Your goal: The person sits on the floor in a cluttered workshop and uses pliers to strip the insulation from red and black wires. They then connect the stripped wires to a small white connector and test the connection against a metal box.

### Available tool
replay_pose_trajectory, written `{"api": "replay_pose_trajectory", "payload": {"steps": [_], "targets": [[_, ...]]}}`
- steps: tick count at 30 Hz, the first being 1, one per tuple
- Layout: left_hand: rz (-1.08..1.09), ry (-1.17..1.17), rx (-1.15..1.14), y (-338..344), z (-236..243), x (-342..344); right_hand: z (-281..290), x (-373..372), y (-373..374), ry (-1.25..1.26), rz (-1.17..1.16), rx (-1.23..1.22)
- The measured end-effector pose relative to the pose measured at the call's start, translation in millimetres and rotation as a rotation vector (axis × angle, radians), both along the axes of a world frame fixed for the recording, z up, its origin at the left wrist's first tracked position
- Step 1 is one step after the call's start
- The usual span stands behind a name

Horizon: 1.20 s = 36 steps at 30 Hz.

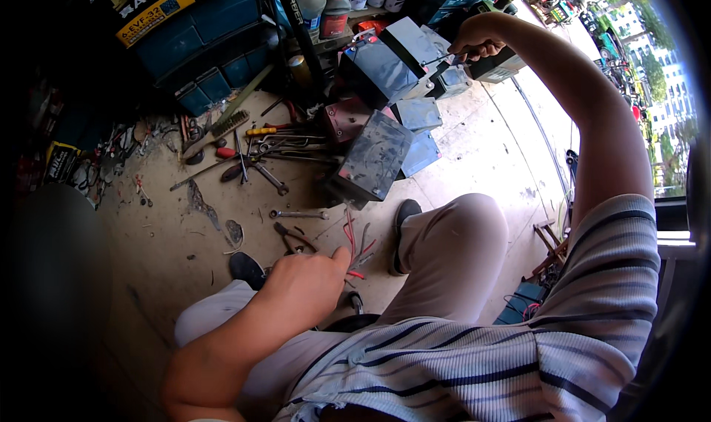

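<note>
My left hand (pixel 307 278) is closed in front of my knee, with a bunch of red and grey wires (pixel 351 233) rising past its thumb. Part of the bunch is hidden behind the fist. Stretched far out to the upper right, my right hand (pixel 478 37) grips a thin dark rod-like tool (pixel 441 58). The tool points left over the top of a grey battery (pixel 381 67). Closer to me a dusty black battery (pixel 376 154) leans tilted among other battery blocks. Pliers (pixel 296 238) with dark handles lie on the floor just beyond my left hand.
A combination wrench (pixel 298 215) lies beyond the pliers. Several more hand tools and a wire brush (pixel 226 126) are heaped to the left of the batteries. Bottles (pixel 335 12) stand on a shelf at the back. A teal box (pixel 521 303) sits right of my knee.
</note>
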State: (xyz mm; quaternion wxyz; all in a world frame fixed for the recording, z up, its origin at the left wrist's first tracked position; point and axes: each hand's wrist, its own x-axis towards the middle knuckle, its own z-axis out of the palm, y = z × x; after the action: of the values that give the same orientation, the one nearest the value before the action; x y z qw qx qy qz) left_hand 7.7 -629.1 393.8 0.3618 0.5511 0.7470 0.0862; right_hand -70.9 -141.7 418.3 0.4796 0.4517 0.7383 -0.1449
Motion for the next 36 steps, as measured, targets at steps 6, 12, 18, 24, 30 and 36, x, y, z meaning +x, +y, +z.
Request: {"api": "replay_pose_trajectory", "payload": {"steps": [6, 12, 18, 24, 30, 36], "targets": [[0.022, -0.056, -0.039, -9, 16, -13, -3, 17, -9, 0.164, 0.313, 0.165], [0.014, -0.082, -0.041, -9, 11, -13, -18, 31, 8, 0.241, 0.518, 0.234], [0.031, -0.066, 0.068, -3, 14, -9, -7, 31, -12, 0.301, 0.915, 0.359], [0.073, 0.032, 0.014, -11, 9, -1, -4, 18, -24, 0.207, 1.064, 0.49], [0.124, 0.012, 0.053, -27, -12, 4, -15, 9, -49, 0.141, 1.377, 0.642], [0.108, 0.182, 0.081, -51, -10, 13, -29, -11, -95, 0.006, 1.491, 0.73]]}}
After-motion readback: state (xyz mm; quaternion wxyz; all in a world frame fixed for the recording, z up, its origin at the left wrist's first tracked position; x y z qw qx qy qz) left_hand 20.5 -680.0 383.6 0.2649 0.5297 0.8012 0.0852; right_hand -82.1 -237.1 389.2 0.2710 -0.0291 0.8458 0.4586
